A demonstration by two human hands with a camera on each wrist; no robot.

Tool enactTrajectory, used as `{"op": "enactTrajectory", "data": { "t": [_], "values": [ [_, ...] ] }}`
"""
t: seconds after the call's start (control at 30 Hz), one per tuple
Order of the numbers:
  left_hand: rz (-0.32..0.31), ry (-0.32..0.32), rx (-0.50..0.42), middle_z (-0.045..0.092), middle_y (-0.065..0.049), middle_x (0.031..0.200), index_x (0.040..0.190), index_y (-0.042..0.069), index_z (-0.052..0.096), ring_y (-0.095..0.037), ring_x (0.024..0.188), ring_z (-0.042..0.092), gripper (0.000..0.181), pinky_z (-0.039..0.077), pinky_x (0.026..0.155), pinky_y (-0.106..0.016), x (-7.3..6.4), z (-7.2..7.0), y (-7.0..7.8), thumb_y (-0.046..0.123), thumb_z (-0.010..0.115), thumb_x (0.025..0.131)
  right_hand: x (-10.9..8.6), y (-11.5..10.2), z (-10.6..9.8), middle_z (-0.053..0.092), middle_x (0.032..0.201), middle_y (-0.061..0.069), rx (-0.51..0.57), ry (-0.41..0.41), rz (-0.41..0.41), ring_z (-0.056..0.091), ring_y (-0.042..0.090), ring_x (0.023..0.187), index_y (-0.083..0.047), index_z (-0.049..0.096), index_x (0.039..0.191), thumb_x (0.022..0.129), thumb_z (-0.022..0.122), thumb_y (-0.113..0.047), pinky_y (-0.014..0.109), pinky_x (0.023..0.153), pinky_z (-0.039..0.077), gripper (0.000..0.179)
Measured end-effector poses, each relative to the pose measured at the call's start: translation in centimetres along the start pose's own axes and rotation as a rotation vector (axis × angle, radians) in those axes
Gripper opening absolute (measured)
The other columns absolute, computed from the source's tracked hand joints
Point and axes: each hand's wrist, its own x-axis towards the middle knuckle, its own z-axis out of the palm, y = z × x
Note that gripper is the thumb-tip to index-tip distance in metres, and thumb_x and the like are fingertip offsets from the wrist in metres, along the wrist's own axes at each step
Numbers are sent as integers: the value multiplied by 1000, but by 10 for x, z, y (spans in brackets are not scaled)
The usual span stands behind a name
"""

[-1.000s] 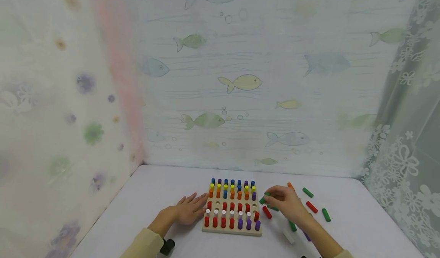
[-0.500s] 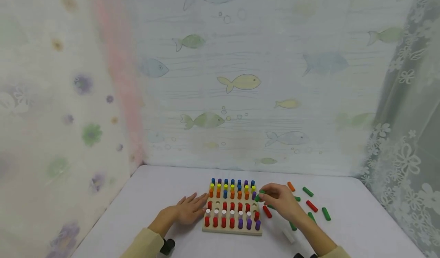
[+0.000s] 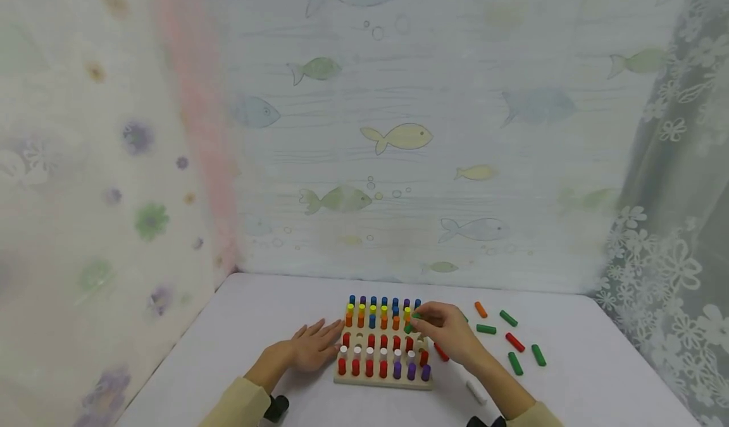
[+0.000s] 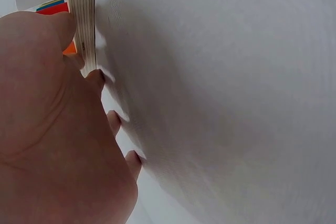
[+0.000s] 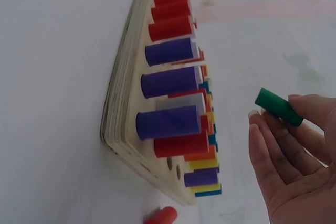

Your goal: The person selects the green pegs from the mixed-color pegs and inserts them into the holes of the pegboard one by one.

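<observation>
A wooden pegboard [image 3: 383,383] stands on the white table with rows of coloured pegs upright in its holes. My right hand [image 3: 452,335] pinches a green peg [image 5: 279,107] between thumb and fingers, over the right side of the board. In the right wrist view the green peg is tilted and apart from the pegs on the board. My left hand [image 3: 312,347] lies with straight, spread fingers against the board's left edge. The left wrist view shows this hand [image 4: 58,124] beside the board's layered side [image 4: 83,19]. A few holes without pegs show in the board's middle row and right side.
Loose pegs lie right of the board: several green ones, such as a green peg [image 3: 538,355], an orange peg [image 3: 481,309], a red peg [image 3: 515,342] and a white peg [image 3: 476,392]. Another red peg [image 3: 441,352] lies close to the board's right edge. A patterned curtain hangs behind the table.
My right hand has moved left with the green peg, from beside the board to over its right side. The left hand has stayed in place.
</observation>
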Motion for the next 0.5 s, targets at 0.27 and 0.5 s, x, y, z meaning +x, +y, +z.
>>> {"op": "enactTrajectory", "data": {
  "t": [0.27, 0.5],
  "values": [
    [25, -2, -4, 23, 0, 170, 166, 26, 19, -35, 158, 10, 75, 5, 122, -66, 13, 10, -16, 66, 32, 104, 5, -6, 11, 76, 106, 12, 12, 8, -16, 73, 31, 93, 3, 67, 120, 100, 69, -22, 46, 82, 61, 32],
    [22, 20, 5, 24, 1, 170, 165, 26, 21, -34, 158, 12, 75, 5, 123, -65, 19, 18, -22, 66, 36, 103, 9, -3, 20, 76, 105, 8, 21, -9, -26, 74, 30, 96, 2, 68, 118, 100, 69, -25, 38, 84, 62, 32]
  ]
}}
